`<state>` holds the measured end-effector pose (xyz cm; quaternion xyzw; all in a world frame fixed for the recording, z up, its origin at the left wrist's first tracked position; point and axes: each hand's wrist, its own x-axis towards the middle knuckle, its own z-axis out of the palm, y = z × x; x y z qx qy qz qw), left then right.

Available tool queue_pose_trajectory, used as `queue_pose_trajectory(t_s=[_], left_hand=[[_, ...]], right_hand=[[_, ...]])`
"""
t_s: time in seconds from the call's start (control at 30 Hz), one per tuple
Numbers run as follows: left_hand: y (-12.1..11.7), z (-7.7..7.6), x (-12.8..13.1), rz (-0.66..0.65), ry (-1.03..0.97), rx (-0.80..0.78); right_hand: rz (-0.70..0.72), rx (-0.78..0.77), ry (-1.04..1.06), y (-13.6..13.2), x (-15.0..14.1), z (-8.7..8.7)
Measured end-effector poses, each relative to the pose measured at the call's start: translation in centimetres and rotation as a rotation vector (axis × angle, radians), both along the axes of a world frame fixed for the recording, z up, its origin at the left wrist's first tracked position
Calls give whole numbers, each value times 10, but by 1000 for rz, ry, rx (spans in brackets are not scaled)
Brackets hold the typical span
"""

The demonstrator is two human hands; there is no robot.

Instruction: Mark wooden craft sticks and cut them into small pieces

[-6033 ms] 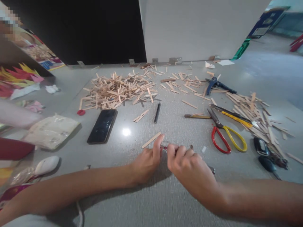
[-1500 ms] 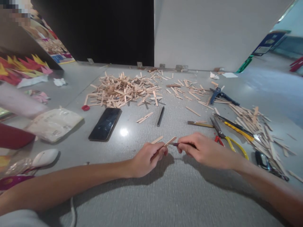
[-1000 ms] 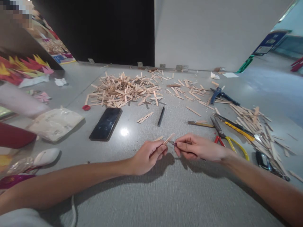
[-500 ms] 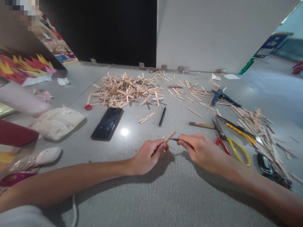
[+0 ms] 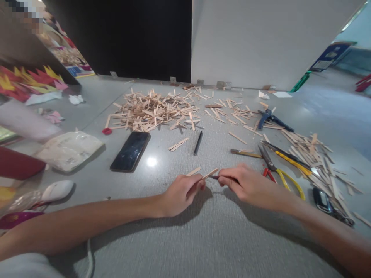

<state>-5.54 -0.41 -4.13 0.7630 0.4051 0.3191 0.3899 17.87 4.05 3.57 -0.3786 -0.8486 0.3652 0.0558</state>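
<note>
My left hand [image 5: 183, 193] is closed, pinching a wooden craft stick [image 5: 211, 173] whose tip points up and to the right. My right hand [image 5: 246, 185] is closed around a thin dark tool [image 5: 214, 177]; its narrow end lies at the stick's edge, and its kind is hidden by the fingers. Just beyond my left hand another craft stick [image 5: 193, 171] shows on the table. A black pen-like rod [image 5: 198, 143] and a small group of sticks [image 5: 178, 144] lie farther out.
A large stick pile [image 5: 153, 110] lies toward the back, with a phone [image 5: 131, 151] nearer left. On the right are scissors [image 5: 269, 158], a yellow utility knife [image 5: 293, 162], a blue-handled tool [image 5: 265, 116] and more sticks [image 5: 333, 177]. A white mouse [image 5: 58, 190] sits left. Panels [image 5: 249, 42] stand behind.
The held stick has tilted flatter, and the dark tool has dropped slightly with my right hand. More of the stick beyond my left hand now shows. The whole view has shifted a little.
</note>
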Motion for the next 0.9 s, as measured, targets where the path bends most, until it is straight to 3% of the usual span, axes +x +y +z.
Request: queue_pose_trajectory(t_s=[0.4,0.5,0.63,0.7,0.9], left_hand=[[1,5,2,-12,-202,-218],[2,7,2,-18,-228,-263],[3,8,2,43,-195,-212],[3,8,3,61,-175,-172],[3,5,3,67,-148,-139]], right_hand=[[-8,-449,158,11,-5,-11],[-34,-381,178,9,-7,-18],[-130,-53,171,-2,-12,-23],[-160,2,173,-6,-14,-23],[-155,-357,210,-4,-16,-23]])
